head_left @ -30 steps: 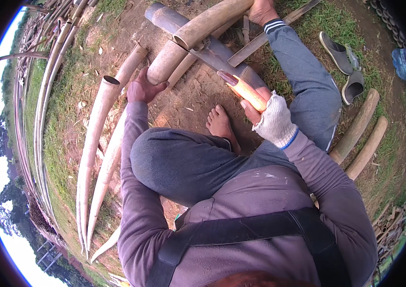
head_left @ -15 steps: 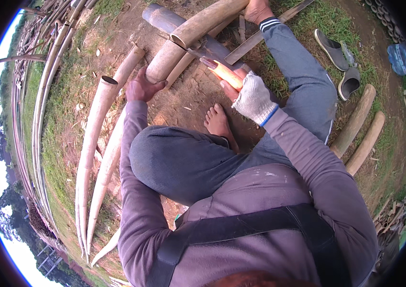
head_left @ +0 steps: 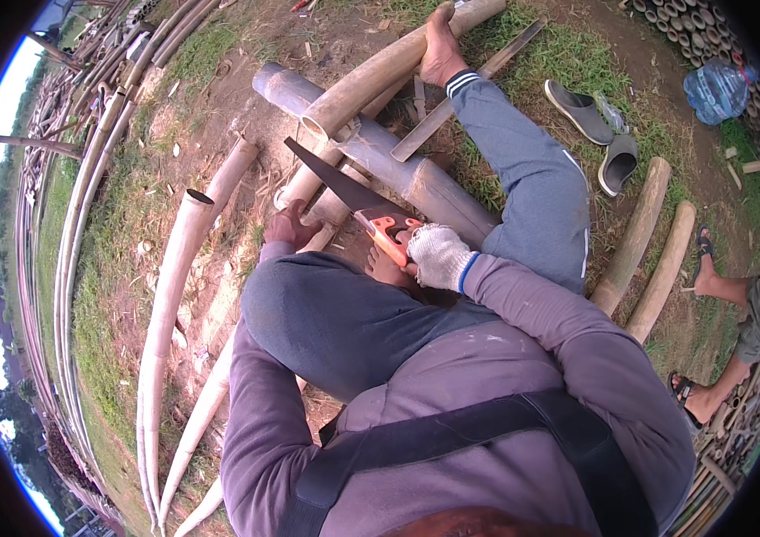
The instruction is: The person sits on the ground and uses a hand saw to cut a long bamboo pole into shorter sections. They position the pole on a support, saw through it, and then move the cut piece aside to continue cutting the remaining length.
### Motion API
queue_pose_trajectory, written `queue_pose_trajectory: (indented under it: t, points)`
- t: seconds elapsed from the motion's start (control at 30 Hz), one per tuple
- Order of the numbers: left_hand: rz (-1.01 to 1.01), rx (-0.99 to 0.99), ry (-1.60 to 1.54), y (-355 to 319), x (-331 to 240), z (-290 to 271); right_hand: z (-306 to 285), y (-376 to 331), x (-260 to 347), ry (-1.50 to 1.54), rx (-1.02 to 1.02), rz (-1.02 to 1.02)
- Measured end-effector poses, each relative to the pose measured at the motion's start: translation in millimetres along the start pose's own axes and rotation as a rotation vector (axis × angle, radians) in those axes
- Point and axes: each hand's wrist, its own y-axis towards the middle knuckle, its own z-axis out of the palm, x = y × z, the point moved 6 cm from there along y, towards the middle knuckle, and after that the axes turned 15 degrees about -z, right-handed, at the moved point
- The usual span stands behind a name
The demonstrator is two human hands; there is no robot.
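My gloved right hand (head_left: 440,256) is closed round the orange handle of a handsaw (head_left: 331,173). The dark blade points up and to the left, crossing over the bamboo. My bare left hand (head_left: 292,225) grips the near end of a short bamboo piece (head_left: 306,182), which is partly hidden under the blade. Just beyond it is the open end of a longer bamboo pole (head_left: 371,72), apart from the short piece. My bare foot (head_left: 440,46) presses on that pole, which rests across a thick grey bamboo pole (head_left: 362,148).
Curved bamboo poles (head_left: 174,277) lie to my left, and two bamboo lengths (head_left: 635,237) to my right. Dark clogs (head_left: 579,112) and a blue plastic water jug (head_left: 718,92) are at the far right. Another person's sandalled feet (head_left: 706,398) stand at the right edge.
The saw has come away from the bamboo and swung nearer me, its blade now in full view. The short piece has dropped away from the longer pole. Another person's legs have appeared at right.
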Motion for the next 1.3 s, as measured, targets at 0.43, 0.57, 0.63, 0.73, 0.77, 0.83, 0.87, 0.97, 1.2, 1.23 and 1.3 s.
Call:
queue_pose_trajectory:
  t: [0.43, 0.57, 0.63, 0.73, 0.77, 0.83, 0.87, 0.97, 1.2, 1.23, 1.3]
  points:
    - [0.166, -0.339, -0.425, 13, -55, -104, -74, -29, 35, 0.016, -0.07, 0.003]
    - [0.261, -0.433, -0.295, 18, -90, -122, -55, -47, 5, 0.107, -0.133, 0.069]
    - [0.287, -0.486, -0.158, 27, -109, -130, -49, -58, -2, 0.107, -0.097, 0.11]
    - [0.33, -0.604, 0.141, 36, -144, -142, -42, -72, -13, 0.161, -0.09, 0.185]
    - [0.281, -0.493, 0.248, 47, -155, -143, -42, -76, -17, 0.175, -0.105, 0.197]
    - [0.183, -0.269, 0.467, 60, -177, -146, -34, -80, -31, 0.181, -0.142, 0.231]
    - [0.197, -0.303, 0.54, 59, -184, -148, -33, -83, -37, 0.19, -0.183, 0.242]
    - [0.217, -0.205, 0.399, 48, -192, -159, -35, -86, -60, 0.364, -0.331, 0.26]
    - [0.287, 0.54, -0.65, -42, -234, -173, -72, -9, -150, 1.519, -0.95, 0.398]
    - [0.249, 0.596, -0.68, -66, -241, -175, -76, 3, -165, 1.75, -1.026, 0.435]
    - [0.222, 0.681, -0.746, -111, -254, -175, -92, 18, -179, 1.994, -1.085, 0.463]
